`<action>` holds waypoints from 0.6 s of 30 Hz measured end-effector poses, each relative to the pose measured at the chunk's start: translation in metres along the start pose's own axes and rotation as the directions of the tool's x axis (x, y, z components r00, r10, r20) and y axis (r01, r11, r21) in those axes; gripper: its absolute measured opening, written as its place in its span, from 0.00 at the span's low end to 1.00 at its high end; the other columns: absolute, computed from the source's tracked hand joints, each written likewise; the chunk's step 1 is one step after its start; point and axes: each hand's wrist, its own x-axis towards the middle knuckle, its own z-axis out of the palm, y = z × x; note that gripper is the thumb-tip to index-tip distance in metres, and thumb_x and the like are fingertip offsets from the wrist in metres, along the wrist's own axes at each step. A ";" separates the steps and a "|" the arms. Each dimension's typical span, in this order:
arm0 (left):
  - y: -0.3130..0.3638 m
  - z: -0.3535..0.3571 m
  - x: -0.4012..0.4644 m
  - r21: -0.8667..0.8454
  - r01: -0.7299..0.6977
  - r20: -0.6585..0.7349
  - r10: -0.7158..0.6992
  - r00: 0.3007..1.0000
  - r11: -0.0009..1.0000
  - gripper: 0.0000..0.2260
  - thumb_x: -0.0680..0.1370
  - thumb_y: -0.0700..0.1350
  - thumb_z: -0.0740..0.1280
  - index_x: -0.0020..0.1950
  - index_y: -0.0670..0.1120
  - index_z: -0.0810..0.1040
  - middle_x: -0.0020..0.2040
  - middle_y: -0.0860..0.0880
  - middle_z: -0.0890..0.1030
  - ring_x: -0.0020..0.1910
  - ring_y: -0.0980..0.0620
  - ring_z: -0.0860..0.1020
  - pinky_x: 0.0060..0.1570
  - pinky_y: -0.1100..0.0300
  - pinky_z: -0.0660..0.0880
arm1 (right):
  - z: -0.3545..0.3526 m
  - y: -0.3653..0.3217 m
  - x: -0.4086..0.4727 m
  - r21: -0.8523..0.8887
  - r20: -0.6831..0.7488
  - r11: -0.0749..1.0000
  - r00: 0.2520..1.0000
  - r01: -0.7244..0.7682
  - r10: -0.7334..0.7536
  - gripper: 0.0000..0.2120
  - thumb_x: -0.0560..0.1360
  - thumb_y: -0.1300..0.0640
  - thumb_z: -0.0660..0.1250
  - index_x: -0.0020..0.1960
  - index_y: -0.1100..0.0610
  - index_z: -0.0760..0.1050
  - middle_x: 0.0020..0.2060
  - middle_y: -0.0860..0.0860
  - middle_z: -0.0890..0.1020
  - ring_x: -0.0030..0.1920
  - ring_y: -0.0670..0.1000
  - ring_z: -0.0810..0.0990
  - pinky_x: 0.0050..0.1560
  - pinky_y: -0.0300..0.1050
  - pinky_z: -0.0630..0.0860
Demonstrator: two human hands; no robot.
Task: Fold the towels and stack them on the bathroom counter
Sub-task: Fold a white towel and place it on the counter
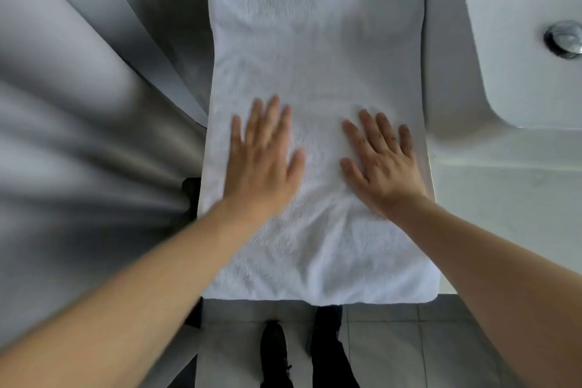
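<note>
Closest to me, my dark shoes [274,353] stand on the pale tiled floor [387,346], right below the near edge of the counter [491,192]. A white towel [315,72] lies on that counter as one long strip running away from me, its near end reaching the counter's front edge and hanging just over it. The cloth looks doubled lengthwise, though I cannot make out the layers for certain.

Both my hands lie flat on the near half of the towel, palms down and fingers spread. My left hand [263,161] presses close to the towel's left edge, fingers pointing away from me. My right hand [382,161] presses near the right edge, fingers angled slightly to the left. The two are apart, with a bare band of towel between them.

To my left, a grey curtain [82,110] hangs in blurred folds beside the towel. To my right, past the towel's edge, the white basin [516,41] is sunk into the counter, with its metal drain [565,38] near the frame's edge. The towel's far end runs out of the top of the view.
</note>
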 end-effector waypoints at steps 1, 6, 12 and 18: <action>0.009 0.008 -0.025 0.017 -0.051 0.063 0.050 0.997 0.999 0.31 0.82 0.59 0.46 0.82 0.45 0.53 0.83 0.46 0.51 0.82 0.45 0.47 0.78 0.42 0.42 | 0.000 0.000 0.000 -0.003 0.000 1.000 1.000 -0.001 0.001 0.30 0.79 0.37 0.43 0.79 0.43 0.42 0.79 0.47 0.44 0.79 0.50 0.40 0.76 0.56 0.37; -0.037 0.015 -0.071 0.161 0.084 0.171 -0.112 0.979 0.983 0.31 0.82 0.61 0.38 0.82 0.49 0.37 0.82 0.48 0.36 0.80 0.49 0.34 0.79 0.47 0.37 | -0.003 0.002 0.002 -0.014 0.014 1.000 1.000 0.004 -0.004 0.31 0.79 0.36 0.41 0.79 0.43 0.41 0.79 0.47 0.42 0.78 0.49 0.39 0.77 0.57 0.38; -0.015 0.006 -0.081 0.068 0.020 0.052 -0.023 0.998 0.997 0.30 0.84 0.59 0.46 0.82 0.44 0.50 0.83 0.45 0.48 0.82 0.45 0.44 0.78 0.42 0.40 | -0.004 -0.001 0.002 -0.002 0.002 1.000 1.000 -0.003 0.003 0.30 0.80 0.38 0.42 0.79 0.43 0.43 0.80 0.47 0.44 0.79 0.50 0.40 0.77 0.57 0.39; -0.033 0.013 -0.116 0.132 0.060 0.184 -0.084 0.979 0.989 0.32 0.81 0.60 0.41 0.83 0.47 0.46 0.83 0.48 0.43 0.81 0.48 0.40 0.79 0.43 0.42 | -0.003 0.000 0.001 0.018 -0.022 1.000 1.000 -0.002 0.002 0.29 0.80 0.39 0.43 0.79 0.43 0.45 0.80 0.47 0.47 0.79 0.49 0.43 0.77 0.57 0.40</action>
